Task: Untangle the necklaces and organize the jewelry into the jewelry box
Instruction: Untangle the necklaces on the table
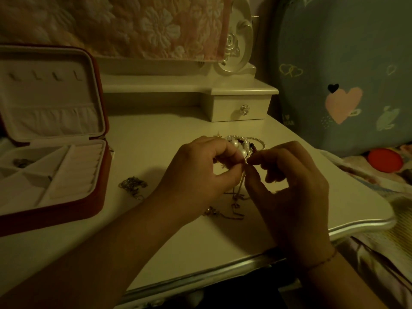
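**NECKLACE SEPARATION UNDER WAY: BOX NEARLY UNFILLED**

The jewelry box stands open at the left of the view. Its lid is raised and leans back, and its tray faces up. One small dark piece lies in a compartment on the box's far-left side. The ring rolls and the lid hooks show nothing on them. Judged from this, sorting has barely begun.

Just right of the box, a dark tangled chain lies on the table. Neither hand touches it.

Further right of the box, the left hand pinches a thin gold chain between thumb and forefinger. The right hand, farthest from the box, pinches the same chain immediately beside that grip, with the fingertips of the two hands almost meeting (both grips are clamped on the chain). The other fingers of both hands are curled.

Chain orientation: from the pinch point the long axis runs nearly straight down to the table. The slack then bends and trails along the surface, back toward the box side and the near edge. Whether a knot sits at the pinch point cannot be told, as the links are too fine to make out.

Behind the hands, well right of the box, lies a heap of pearl strands and dark beads.

Remaining work, as judged:
- free the gold chain
- untangle the dark chain
- separate the heap
- place every piece in the box
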A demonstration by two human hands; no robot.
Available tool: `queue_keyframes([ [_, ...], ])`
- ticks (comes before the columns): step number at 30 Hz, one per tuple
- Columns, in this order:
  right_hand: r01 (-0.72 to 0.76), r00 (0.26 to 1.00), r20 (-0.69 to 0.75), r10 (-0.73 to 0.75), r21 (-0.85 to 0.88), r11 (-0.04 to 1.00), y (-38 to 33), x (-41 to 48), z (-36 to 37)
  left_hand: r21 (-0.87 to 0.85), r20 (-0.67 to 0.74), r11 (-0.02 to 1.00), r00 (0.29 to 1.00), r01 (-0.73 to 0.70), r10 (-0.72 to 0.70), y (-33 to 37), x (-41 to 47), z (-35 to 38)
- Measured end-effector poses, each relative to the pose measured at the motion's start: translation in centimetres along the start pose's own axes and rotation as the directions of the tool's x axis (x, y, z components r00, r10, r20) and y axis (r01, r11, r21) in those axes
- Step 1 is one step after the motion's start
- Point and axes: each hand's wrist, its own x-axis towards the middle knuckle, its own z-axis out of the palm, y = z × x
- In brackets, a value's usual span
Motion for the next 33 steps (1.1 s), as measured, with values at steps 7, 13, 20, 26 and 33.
queue_keyframes([
  [7, -0.063, 0.997, 0.043, 0.061, 0.048, 0.997, -0.3, 0.2, -0.1, 0.048, -0.033, 0.998, 0.998, -0.043, 0.045, -0.2, 0.1, 0.1],
  [13, -0.342, 0.933, 0.21, 0.291, 0.278, 0.897, -0.5, 0.6, -0.5, 0.024, -0.019, 0.998, 0.998, -0.055, 0.056, -0.2, 0.1, 0.0],
  [20, -0.526, 0.829, 0.463, 0.314, 0.453, 0.72, 0.0, 1.5, -1.5, -0.037, 0.013, 0.999, 1.0, -0.01, 0.011, 0.1, -0.1, -0.2],
  [26, -0.504, 0.801, 0.531, 0.275, 0.353, 0.788, 0.2, 2.0, -1.9, 0.069, 0.052, 0.988, 0.99, -0.137, 0.133, -0.3, 0.0, 0.0],
  [33, -0.449, 0.826, 0.499, 0.261, 0.303, 0.841, 0.2, 1.7, -1.7, 0.068, 0.06, 0.986, 0.987, -0.153, 0.149, -0.5, 0.1, 0.1],
])
